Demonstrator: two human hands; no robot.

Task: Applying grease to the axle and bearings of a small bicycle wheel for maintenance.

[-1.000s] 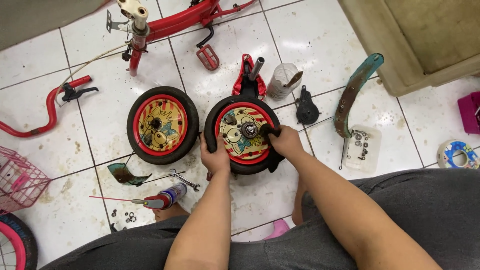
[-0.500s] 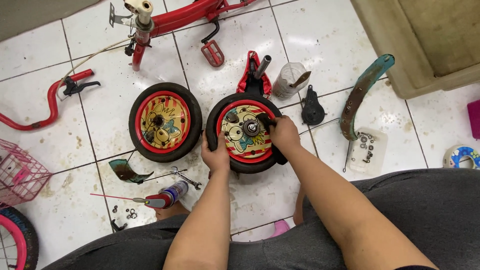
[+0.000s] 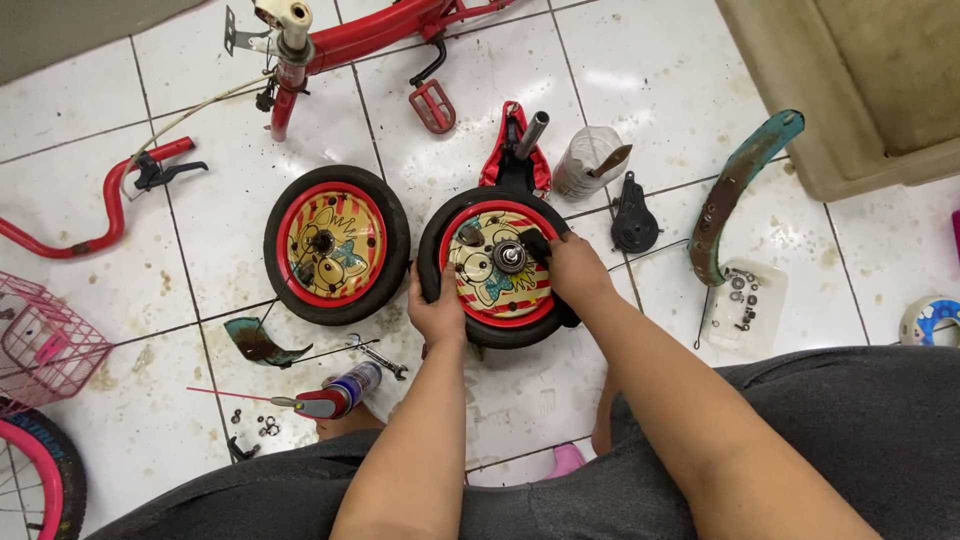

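A small bicycle wheel (image 3: 497, 300) with a black tyre and a red and yellow picture disc lies on the tiled floor in front of me. My left hand (image 3: 438, 312) grips its tyre at the lower left rim. My right hand (image 3: 572, 270) holds the right side of the wheel, its fingers pressing a dark piece near the metal hub (image 3: 511, 256). A second matching wheel (image 3: 335, 245) lies flat just to the left, untouched.
A red bike frame (image 3: 350, 40) with pedal lies at the top, a red handlebar (image 3: 90, 215) at left, a red saddle (image 3: 512, 150) behind the wheel. A teal mudguard (image 3: 735, 190), tray of bolts (image 3: 745, 300), spray can (image 3: 340, 392), wrench (image 3: 378, 355) and pink basket (image 3: 45, 350) surround me.
My right hand has shifted from the wheel's upper right edge in toward the hub. The left hand keeps its hold on the tyre.
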